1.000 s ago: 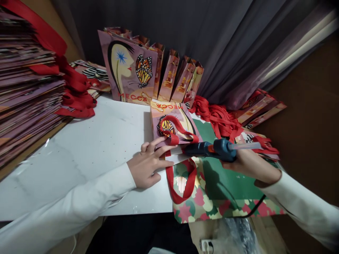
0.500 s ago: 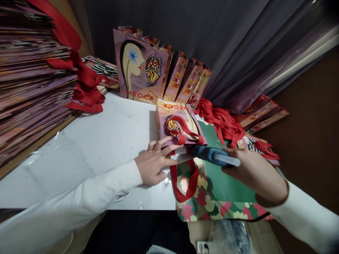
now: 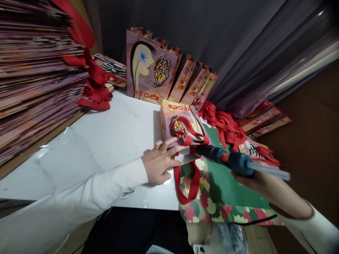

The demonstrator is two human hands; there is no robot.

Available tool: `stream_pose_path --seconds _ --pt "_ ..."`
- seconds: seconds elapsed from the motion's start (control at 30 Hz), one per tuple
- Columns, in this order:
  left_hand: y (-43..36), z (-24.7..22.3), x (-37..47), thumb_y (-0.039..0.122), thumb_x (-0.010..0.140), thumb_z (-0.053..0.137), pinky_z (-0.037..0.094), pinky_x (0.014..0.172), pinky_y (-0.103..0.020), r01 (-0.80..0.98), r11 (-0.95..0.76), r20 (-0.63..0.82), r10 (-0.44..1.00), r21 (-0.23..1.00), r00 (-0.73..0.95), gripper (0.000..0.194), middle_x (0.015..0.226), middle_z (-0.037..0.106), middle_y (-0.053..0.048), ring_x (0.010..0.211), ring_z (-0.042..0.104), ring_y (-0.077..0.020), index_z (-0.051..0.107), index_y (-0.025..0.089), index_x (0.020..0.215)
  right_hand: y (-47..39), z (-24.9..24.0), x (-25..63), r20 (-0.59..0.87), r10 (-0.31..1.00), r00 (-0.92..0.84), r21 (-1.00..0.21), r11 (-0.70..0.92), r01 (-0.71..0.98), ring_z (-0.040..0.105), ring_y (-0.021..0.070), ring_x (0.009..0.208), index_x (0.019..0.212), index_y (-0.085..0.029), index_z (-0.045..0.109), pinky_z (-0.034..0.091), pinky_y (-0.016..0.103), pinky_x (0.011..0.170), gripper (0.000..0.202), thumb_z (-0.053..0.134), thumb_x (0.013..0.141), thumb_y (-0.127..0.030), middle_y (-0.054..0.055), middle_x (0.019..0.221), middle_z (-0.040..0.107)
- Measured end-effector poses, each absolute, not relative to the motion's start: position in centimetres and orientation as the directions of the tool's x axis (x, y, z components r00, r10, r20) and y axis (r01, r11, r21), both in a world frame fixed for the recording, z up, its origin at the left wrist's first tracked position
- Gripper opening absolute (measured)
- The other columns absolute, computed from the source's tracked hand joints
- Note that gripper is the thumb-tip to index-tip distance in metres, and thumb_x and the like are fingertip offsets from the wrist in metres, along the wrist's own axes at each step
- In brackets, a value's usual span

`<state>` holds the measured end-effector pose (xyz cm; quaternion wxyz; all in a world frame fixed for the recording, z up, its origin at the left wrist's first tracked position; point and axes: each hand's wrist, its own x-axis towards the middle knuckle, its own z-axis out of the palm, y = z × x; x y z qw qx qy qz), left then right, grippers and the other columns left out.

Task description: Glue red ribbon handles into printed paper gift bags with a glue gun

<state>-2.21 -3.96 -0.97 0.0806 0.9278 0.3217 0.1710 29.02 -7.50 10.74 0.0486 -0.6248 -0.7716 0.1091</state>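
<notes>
- butterfly bag (image 3: pixel 194 121) lies flat just right of the middle of the frame, near edge towards us, its lettering upside down to our eyes.
- dark curtain (image 3: pixel 238 42) fills the top of our view.
- white table (image 3: pixel 100 141) spreads under our work, from the lower left to the centre.
- tall stack of flat printed bags (image 3: pixel 37 81) takes up the upper left.
- green patterned sheet (image 3: pixel 235 192) lies at the lower right of centre.
- row of standing bags (image 3: pixel 172 76) stands at the upper centre, before the curtain.
- pile of red ribbon (image 3: pixel 226 123) sits right of our bag.
- right hand (image 3: pixel 256 181), right of centre, is closed round the glue gun, partly hidden behind it.
- left hand (image 3: pixel 160 164), at the centre, rests palm down, fingers splayed and slack, fingertips at the bag's near edge.
- glue gun (image 3: pixel 239 163) points leftwards to that edge; we cannot tell whether its tip touches.
- lower ribbon loop (image 3: pixel 196 181) lies on the patterned sheet, below the bag.
- upper ribbon loop (image 3: pixel 186 140) lies across the printed butterfly.
- white flap (image 3: pixel 186 158) shows just below the bag's near edge.
- clear glue stick (image 3: pixel 270 170) juts from the gun's back end, towards the right of our frame.
</notes>
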Motion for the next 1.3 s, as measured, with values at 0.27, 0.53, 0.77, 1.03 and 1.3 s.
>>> stream_pose_path --seconds 0.27,0.53,0.77,1.03,1.3 --pt "-3.8 -1.1 -2.2 0.019 0.063 0.057 0.03 0.093 -0.051 0.554 -0.785 0.288 0.618 0.278 0.731 0.054 0.151 0.034 -0.001 0.138 0.016 -0.0393 0.067 0.033 0.115 -9.4 9.4 32.2 -0.135 0.99 -0.041 -0.382 -0.013 0.924 0.069 0.0291 0.069 0.077 -0.024 0.07 0.057 0.04 0.064 0.029 0.062 0.071 -0.052 0.008 0.078 0.075" --pt "-3.8 -1.0 -2.2 0.019 0.063 0.056 0.032 0.092 -0.051 0.56 -0.787 0.281 0.616 0.257 0.736 0.055 0.151 0.034 -0.001 0.139 0.015 -0.0386 0.067 0.033 0.115 -8.2 9.8 29.7 -0.132 0.985 -0.109 -0.363 0.054 0.93 0.066 0.0264 0.064 0.067 -0.023 0.064 0.054 0.036 0.058 0.02 0.061 0.068 -0.043 0.008 0.072 0.072" --pt "-3.8 -0.9 -2.2 0.019 0.062 0.055 0.031 0.094 -0.053 0.555 -0.783 0.278 0.62 0.281 0.734 0.056 0.152 0.031 0.001 0.138 0.015 -0.0399 0.066 0.034 0.115 -6.6 8.2 28.4 -0.164 0.97 -0.177 -0.42 0.094 0.903 0.064 0.0232 0.068 0.075 -0.02 0.067 0.053 0.031 0.059 0.017 0.064 0.07 -0.036 0.006 0.073 0.069" --pt "-3.9 -0.8 -2.2 0.016 0.061 0.054 0.033 0.09 -0.052 0.568 -0.783 0.278 0.622 0.253 0.732 0.057 0.147 0.037 -0.002 0.139 0.016 -0.0374 0.066 0.034 0.114 -6.5 8.7 27.2 -0.227 0.952 -0.208 -0.536 0.056 0.842 0.061 0.0208 0.066 0.083 -0.018 0.063 0.053 0.03 0.057 0.025 0.064 0.069 -0.039 0.004 0.076 0.066" --pt "-3.9 -0.9 -2.2 0.015 0.061 0.055 0.033 0.09 -0.051 0.57 -0.78 0.276 0.625 0.26 0.73 0.069 0.151 0.032 0.001 0.139 0.017 -0.0391 0.059 0.04 0.125 -7.8 9.9 27.4 -0.316 0.939 -0.136 -0.577 -0.077 0.813 0.063 0.0239 0.071 0.091 -0.019 0.06 0.057 0.035 0.062 0.037 0.065 0.066 -0.045 0.006 0.082 0.067"
